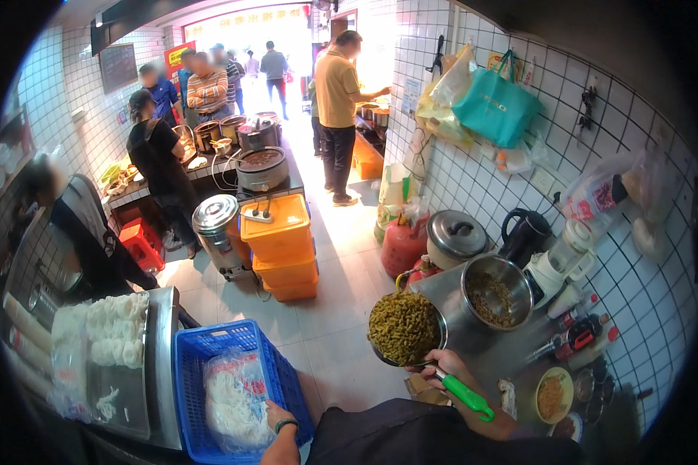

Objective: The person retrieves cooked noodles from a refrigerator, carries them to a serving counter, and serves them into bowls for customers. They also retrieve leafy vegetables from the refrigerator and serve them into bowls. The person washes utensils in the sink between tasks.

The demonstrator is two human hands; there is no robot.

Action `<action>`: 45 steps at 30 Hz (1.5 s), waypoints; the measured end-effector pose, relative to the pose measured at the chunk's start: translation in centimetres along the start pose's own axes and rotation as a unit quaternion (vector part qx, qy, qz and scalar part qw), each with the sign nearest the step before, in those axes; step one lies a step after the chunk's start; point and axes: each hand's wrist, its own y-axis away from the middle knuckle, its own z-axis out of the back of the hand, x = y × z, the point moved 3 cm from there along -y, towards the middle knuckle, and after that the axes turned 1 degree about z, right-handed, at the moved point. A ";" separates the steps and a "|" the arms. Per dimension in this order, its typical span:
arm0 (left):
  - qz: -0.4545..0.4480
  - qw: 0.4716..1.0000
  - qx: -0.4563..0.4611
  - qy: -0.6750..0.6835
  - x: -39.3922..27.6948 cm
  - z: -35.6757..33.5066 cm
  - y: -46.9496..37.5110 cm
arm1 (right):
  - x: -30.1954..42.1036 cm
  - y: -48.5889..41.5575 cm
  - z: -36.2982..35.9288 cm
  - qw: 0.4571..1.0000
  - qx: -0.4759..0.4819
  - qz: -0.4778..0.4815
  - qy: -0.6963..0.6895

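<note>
My right hand grips a round metal pan or scoop close to its green plastic handle. Chopped green vegetable pieces, probably pickled, are heaped in it. At the lower middle, my left hand is over the blue plastic crate, by the right edge of a clear plastic bag of white noodles. Whether its fingers hold the bag is unclear. Right of the heaped vessel, a steel bowl with brown chopped food stands on the metal counter.
Noodle bundles lie on a metal tray at left. Stacked orange bins, a steel boiler and a red gas cylinder stand ahead. A blender and bottles line the right wall. Several people stand farther off and at left.
</note>
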 end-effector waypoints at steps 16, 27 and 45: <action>0.004 1.000 0.015 -0.006 -0.5 0.8 0.7 | -0.6 -0.1 0.1 0.999 -0.036 -0.017 0.018; 0.004 1.000 0.024 -0.015 -0.3 0.3 0.3 | -0.7 -0.3 0.5 0.999 -0.041 -0.025 0.004; -0.006 1.000 0.021 -0.016 -0.3 0.4 0.3 | -0.9 -0.1 1.2 0.999 -0.029 -0.032 -0.002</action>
